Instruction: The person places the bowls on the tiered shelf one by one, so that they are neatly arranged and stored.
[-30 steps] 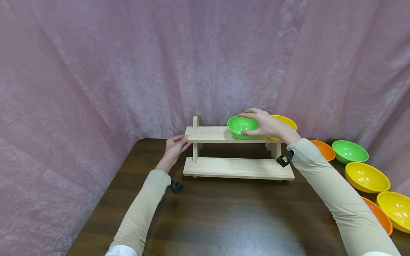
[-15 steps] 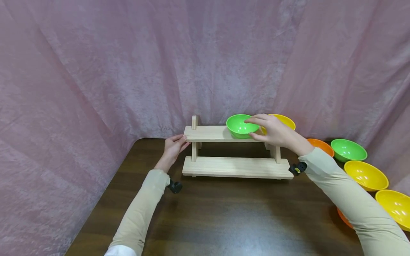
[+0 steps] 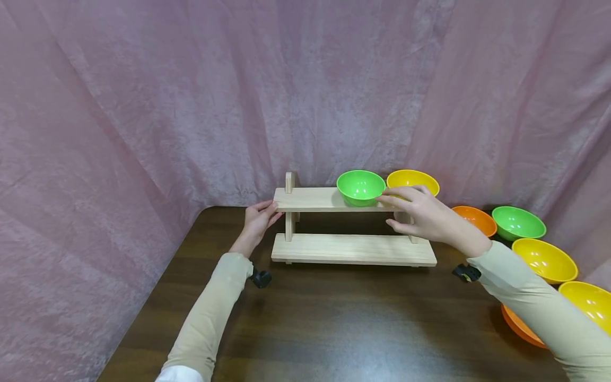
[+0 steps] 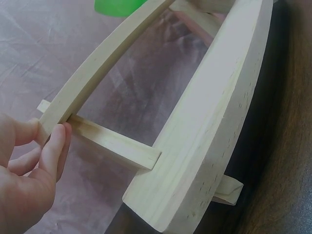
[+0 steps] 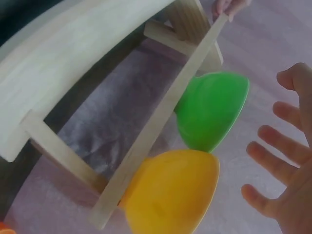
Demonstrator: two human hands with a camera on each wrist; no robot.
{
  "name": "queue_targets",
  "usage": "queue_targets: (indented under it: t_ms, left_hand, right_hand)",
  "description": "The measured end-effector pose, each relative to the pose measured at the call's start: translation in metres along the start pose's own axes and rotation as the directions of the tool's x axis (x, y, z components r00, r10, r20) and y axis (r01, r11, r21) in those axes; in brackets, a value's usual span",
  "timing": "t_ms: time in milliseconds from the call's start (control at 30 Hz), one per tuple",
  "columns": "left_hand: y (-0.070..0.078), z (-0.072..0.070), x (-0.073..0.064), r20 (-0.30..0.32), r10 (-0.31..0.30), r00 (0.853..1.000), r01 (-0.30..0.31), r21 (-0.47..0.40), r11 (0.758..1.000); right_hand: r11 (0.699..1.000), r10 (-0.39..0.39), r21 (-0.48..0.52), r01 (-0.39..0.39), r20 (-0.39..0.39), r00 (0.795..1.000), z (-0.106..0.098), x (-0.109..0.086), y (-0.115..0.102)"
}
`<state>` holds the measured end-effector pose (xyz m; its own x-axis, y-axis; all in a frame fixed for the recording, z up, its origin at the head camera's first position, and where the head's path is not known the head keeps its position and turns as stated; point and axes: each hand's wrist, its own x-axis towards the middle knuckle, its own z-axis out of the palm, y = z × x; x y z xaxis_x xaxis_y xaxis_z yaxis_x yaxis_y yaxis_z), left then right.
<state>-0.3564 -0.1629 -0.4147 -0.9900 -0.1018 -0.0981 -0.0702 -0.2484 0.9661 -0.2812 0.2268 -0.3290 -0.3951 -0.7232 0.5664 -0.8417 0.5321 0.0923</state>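
Note:
A two-tier wooden shelf rack (image 3: 353,249) stands near the back of the table. On its upper board sit a green bowl (image 3: 360,187) near the middle and a yellow bowl (image 3: 411,179) at the right, close side by side. My left hand (image 3: 258,222) pinches the left end of the upper board; in the left wrist view its thumb and fingers (image 4: 51,151) lie on either side of the wood. My right hand (image 3: 425,215) is in front of the yellow bowl with fingers spread and holding nothing. The right wrist view shows that hand (image 5: 292,161) apart from both bowls.
At the right of the table stand more bowls: an orange bowl (image 3: 476,220), a green bowl (image 3: 517,223), a yellow bowl (image 3: 544,260) and another yellow bowl (image 3: 589,302). A second orange bowl (image 3: 520,326) is partly behind the right sleeve. A pink curtain (image 3: 238,106) hangs behind the table.
My right hand has let go of the green bowl and drawn back to the right and toward me. The green bowl stays on the upper board. My left hand keeps its grip.

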Motion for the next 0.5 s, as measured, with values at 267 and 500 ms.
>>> queue_targets:
  t_ms: [267, 500]
  left_hand:
    - [0.001, -0.003, 0.000, 0.011, 0.008, 1.000, -0.008, 0.000, 1.000]
    - [0.001, -0.001, 0.001, 0.003, -0.002, 1.000, 0.002, -0.011, 1.000]
  right_hand:
    - [0.999, 0.002, -0.045, 0.001, 0.060, 0.998, -0.001, -0.019, -0.009]
    - [0.995, 0.042, -0.091, -0.031, 0.121, 0.992, -0.003, -0.039, -0.016]
